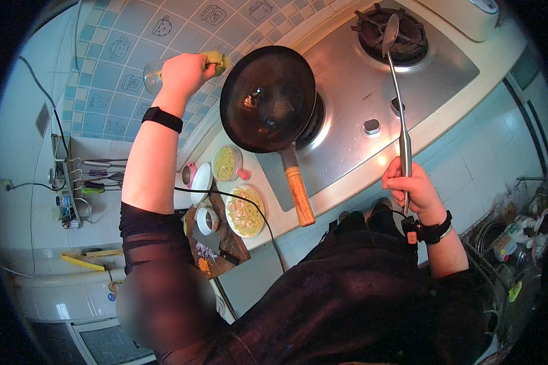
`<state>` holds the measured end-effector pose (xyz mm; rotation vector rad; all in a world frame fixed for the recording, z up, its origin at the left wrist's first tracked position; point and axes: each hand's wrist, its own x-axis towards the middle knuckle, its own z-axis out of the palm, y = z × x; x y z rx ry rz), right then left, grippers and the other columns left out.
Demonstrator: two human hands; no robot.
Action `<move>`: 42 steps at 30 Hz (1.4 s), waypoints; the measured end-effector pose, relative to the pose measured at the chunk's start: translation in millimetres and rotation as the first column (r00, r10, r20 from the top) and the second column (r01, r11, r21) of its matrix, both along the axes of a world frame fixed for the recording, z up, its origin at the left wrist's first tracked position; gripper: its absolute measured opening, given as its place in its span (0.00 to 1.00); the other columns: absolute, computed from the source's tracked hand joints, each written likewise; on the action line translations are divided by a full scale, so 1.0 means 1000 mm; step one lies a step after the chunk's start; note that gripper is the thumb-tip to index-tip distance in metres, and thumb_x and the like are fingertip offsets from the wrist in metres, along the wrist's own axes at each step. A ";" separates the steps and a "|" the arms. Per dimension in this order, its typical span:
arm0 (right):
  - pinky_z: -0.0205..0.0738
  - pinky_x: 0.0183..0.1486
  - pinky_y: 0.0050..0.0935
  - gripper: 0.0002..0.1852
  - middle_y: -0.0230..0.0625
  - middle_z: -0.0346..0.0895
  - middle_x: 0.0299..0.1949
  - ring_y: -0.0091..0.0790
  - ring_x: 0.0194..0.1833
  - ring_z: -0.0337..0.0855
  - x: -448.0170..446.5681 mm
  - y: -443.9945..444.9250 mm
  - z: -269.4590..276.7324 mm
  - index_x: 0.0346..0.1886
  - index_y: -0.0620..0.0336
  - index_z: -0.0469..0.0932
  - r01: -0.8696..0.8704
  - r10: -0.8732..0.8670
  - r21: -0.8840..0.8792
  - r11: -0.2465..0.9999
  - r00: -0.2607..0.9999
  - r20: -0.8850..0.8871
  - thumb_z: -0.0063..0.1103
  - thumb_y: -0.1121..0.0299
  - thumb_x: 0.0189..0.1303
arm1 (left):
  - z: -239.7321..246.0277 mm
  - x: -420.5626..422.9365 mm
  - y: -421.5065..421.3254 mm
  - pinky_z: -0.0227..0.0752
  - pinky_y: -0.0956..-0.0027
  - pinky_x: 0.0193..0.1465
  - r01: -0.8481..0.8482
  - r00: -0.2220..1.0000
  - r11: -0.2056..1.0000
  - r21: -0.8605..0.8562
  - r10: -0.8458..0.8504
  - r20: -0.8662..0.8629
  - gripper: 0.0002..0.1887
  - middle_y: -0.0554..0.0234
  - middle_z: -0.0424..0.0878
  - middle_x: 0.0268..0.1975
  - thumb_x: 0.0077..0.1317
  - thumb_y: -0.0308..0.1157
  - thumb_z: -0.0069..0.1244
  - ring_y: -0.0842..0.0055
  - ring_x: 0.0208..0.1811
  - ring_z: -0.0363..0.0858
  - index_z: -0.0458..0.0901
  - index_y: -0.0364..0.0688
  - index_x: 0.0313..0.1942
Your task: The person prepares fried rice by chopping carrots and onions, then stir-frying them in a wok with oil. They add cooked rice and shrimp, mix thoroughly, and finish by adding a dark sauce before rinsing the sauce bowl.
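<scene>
My left hand [187,75] grips a clear bottle [154,76] with a yellow-green top [217,63], held tilted beside the left edge of a dark wok [268,98]. The wok sits over the near-left burner, and its wooden handle [300,196] points toward me. It holds no food that I can make out; its inner surface shines. In my right hand [408,185] is the metal handle of a long spatula or ladle [395,86], whose head hangs above the far burner [392,36].
Left of the stove stand a plate of chopped food [245,212], a cup of green pieces [225,163] and a white bowl [206,221]. A cutting board [230,237] bears chopped purple and orange bits and a knife [229,258]. A black cable [255,207] crosses this area. Utensils [102,173] hang further left.
</scene>
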<state>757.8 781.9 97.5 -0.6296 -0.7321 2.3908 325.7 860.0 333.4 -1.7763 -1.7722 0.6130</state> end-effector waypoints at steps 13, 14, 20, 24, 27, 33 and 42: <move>0.62 0.14 0.17 0.08 0.41 0.79 0.29 0.19 0.16 0.70 -0.006 -0.004 -0.010 0.33 0.60 0.72 -0.101 0.100 -0.015 0.995 0.994 -0.042 0.59 0.82 0.54 | 0.003 0.001 -0.049 0.76 0.58 0.35 -0.177 0.983 0.970 -0.166 0.183 0.021 0.16 0.58 0.84 0.27 0.58 0.51 0.52 0.61 0.32 0.83 0.85 0.49 0.31; 0.62 0.14 0.17 0.08 0.41 0.79 0.29 0.19 0.16 0.70 -0.008 -0.005 -0.010 0.33 0.60 0.72 -0.110 0.109 -0.017 0.994 0.993 -0.035 0.59 0.82 0.54 | 0.003 0.001 -0.053 0.76 0.58 0.35 -0.191 0.978 0.966 -0.172 0.202 0.046 0.16 0.58 0.84 0.27 0.58 0.51 0.52 0.60 0.32 0.83 0.85 0.49 0.31; 0.61 0.14 0.17 0.08 0.41 0.78 0.29 0.19 0.16 0.69 -0.016 -0.020 -0.003 0.33 0.59 0.71 -0.111 0.111 -0.005 0.994 0.994 -0.024 0.59 0.82 0.53 | -0.001 -0.012 -0.077 0.75 0.59 0.37 -0.263 0.906 0.959 -0.108 0.284 0.314 0.19 0.54 0.84 0.29 0.58 0.52 0.51 0.59 0.34 0.83 0.85 0.45 0.33; 0.61 0.13 0.17 0.08 0.43 0.77 0.28 0.19 0.15 0.69 -0.020 -0.046 0.006 0.32 0.59 0.71 -0.090 0.089 0.046 0.995 0.996 0.014 0.58 0.82 0.53 | -0.006 -0.031 -0.104 0.72 0.63 0.33 -0.293 0.719 0.956 0.004 0.217 0.660 0.22 0.55 0.82 0.26 0.60 0.52 0.51 0.66 0.29 0.81 0.84 0.40 0.36; 0.61 0.13 0.17 0.08 0.43 0.76 0.28 0.20 0.14 0.68 -0.029 -0.073 0.015 0.32 0.60 0.70 -0.065 0.064 0.080 0.995 0.998 0.011 0.58 0.82 0.53 | -0.009 -0.044 -0.140 0.61 0.71 0.25 -0.510 0.188 0.860 -0.006 0.118 0.975 0.20 0.68 0.73 0.20 0.65 0.51 0.49 0.78 0.21 0.69 0.82 0.41 0.36; 0.63 0.13 0.17 0.07 0.47 0.76 0.29 0.21 0.13 0.68 -0.065 -0.144 0.045 0.30 0.62 0.71 -0.015 0.014 0.195 0.981 1.000 0.004 0.59 0.81 0.51 | -0.012 -0.073 -0.280 0.48 0.78 0.21 -0.468 -0.598 0.879 -0.090 -0.240 0.764 0.19 0.76 0.63 0.16 0.69 0.48 0.46 0.86 0.16 0.54 0.67 0.49 0.23; 0.60 0.12 0.18 0.08 0.39 0.69 0.24 0.21 0.12 0.64 -0.109 -0.207 0.068 0.35 0.61 0.68 0.019 -0.033 0.377 0.926 0.999 0.031 0.59 0.75 0.57 | -0.023 -0.099 -0.537 0.49 0.79 0.21 -0.738 -0.518 0.668 -0.099 -0.466 0.717 0.21 0.73 0.63 0.16 0.70 0.46 0.46 0.86 0.15 0.58 0.63 0.48 0.20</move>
